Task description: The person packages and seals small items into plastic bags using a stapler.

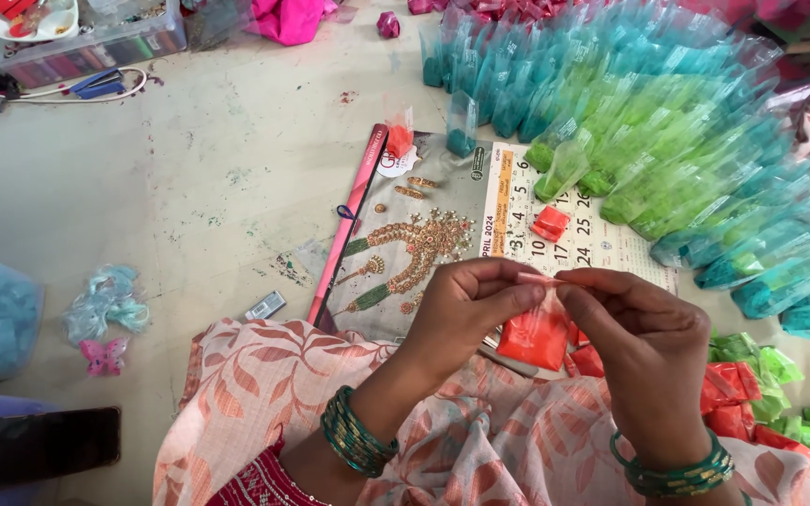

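Observation:
My left hand (466,305) and my right hand (644,342) both pinch the top edge of a small clear packet of orange powder (534,337), which hangs between them above my lap. Both wrists carry green bangles. Under the hands lies a wall calendar (424,234) with a jewellery picture. On it rest another small orange packet (549,223), an upright orange packet (399,139) and an upright teal packet (461,126).
Rows of teal and green powder packets (649,122) fan across the floor at the upper right. Folded orange and green packets (761,389) lie at my right. A dark phone (39,445), a pink butterfly clip (105,356) and a plastic storage box (77,42) sit to the left.

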